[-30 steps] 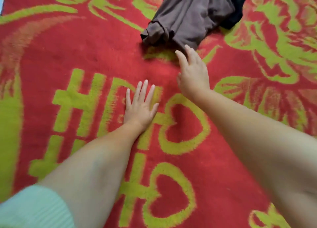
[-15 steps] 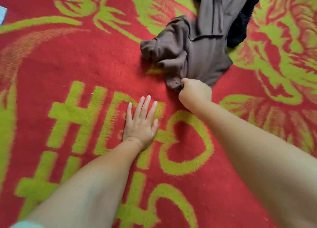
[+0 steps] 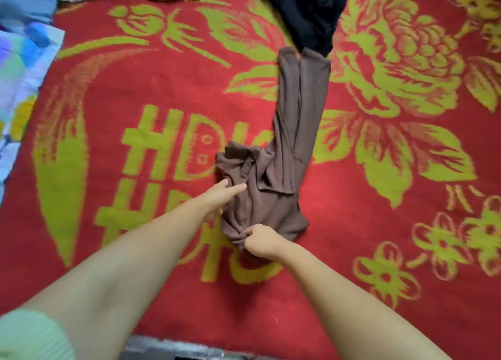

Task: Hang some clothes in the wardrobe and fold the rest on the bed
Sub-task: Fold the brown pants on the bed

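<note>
Brown garment (image 3: 287, 153) at frame centre, on red bed cover (image 3: 135, 74).
Right hand (image 3: 261, 241) pinches its near bunched edge; left hand (image 3: 221, 195), fingers extended, touches its left side.

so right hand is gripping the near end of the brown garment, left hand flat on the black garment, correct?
Not quite. In the head view the left hand rests on the brown garment, not the black garment. The right hand does grip its near end.

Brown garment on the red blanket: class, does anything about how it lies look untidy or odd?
Yes. The brown garment lies bunched and creased at its near end, where the right hand grips it; its far end touches a black garment.
</note>
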Tool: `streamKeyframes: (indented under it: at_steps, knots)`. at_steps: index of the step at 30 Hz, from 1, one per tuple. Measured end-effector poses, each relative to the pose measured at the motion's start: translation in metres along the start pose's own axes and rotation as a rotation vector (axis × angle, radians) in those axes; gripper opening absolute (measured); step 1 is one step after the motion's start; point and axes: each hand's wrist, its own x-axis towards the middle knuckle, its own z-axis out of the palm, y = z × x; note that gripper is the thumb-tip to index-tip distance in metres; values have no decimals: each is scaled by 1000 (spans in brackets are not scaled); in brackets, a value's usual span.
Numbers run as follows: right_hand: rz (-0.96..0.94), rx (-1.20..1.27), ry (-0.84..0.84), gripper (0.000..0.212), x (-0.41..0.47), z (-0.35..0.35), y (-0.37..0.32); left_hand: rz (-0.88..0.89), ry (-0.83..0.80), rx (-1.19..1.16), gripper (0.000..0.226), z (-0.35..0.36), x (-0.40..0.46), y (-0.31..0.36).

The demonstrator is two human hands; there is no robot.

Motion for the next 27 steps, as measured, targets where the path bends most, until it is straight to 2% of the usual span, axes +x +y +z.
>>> streamKeyframes:
  at_steps: [2,4,6,8,10,12,13,14,16,18,20,21,23,25,27]
  knots:
    - [-31,220,-38,27,-31,4,-11,-26,19,-66,44,7,-30,-27]
    - [-51,460,-8,25,-64,-6,-15,-40,133,-146,35,8,-59,-38]
    - [-61,600,19,24,-90,-20,-12,-37,219,-249,42,5,-80,-38]
    - [-89,688,10,19,-120,-31,-6,70,258,-252,43,-1,-107,-25]
    - [-136,748,-76,12,-146,-38,0,251,274,-111,25,-3,-140,-4]
    - [-132,734,-138,30,-164,-44,-2,454,255,20,12,1,-174,20]
    - [-127,724,-114,39,-171,-49,-8,547,228,62,7,4,-191,33]
    - [-133,744,-46,45,-177,-55,-16,633,211,131,6,10,-205,42]
    - [-219,951,108,47,-189,-71,-38,822,189,331,6,21,-231,58]
    - [-374,1224,102,40,-204,-87,-62,961,140,560,16,30,-255,66]
    - [-481,1175,139,26,-220,-100,-80,984,35,651,23,31,-270,67]
    - [-499,1104,190,19,-226,-103,-87,947,-22,628,27,28,-276,65]
    - [-524,1058,252,21,-237,-105,-94,762,-144,356,38,23,-287,62]
    - [-590,1108,184,30,-246,-106,-96,579,-137,3,47,15,-292,64]
    - [-691,1136,64,40,-260,-108,-98,566,-50,-248,47,4,-296,74]
